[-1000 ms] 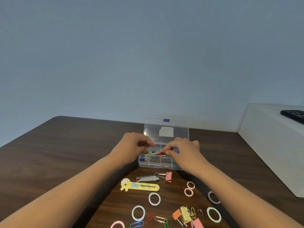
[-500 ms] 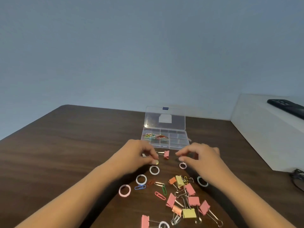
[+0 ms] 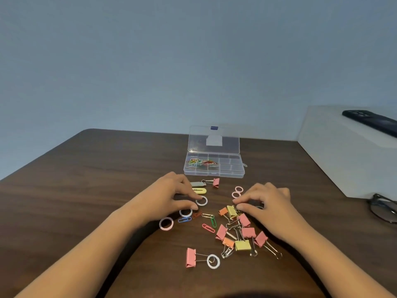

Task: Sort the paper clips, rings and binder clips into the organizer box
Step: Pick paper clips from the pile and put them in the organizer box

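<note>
While the organizer box [image 3: 213,166] is sitting open at the far side of the table [image 3: 86,190], its lid leaning back so items can be dropped straight in, both hands are working among the loose pile nearer the person. Coloured paper clips [image 3: 199,162] are already lying in the box's left compartments; the compartments on the right are looking empty.

The left hand [image 3: 171,196] is curling over a white ring [image 3: 202,201], its index fingertip touching the rim and its thumb lying just below. I cannot tell whether it is actually pinching the ring. The right hand [image 3: 266,203] is arching over the heap of binder clips [image 3: 247,232], thumb and forefinger closing toward a yellow binder clip [image 3: 232,211] at the top of the heap. Here too, a firm grasp is not showing.

2 pink rings [image 3: 237,192] are lying just beside the right fingertips, and a few loose paper clips [image 3: 209,220] are lying between the hands. Most of the sorting is probably remaining.
</note>
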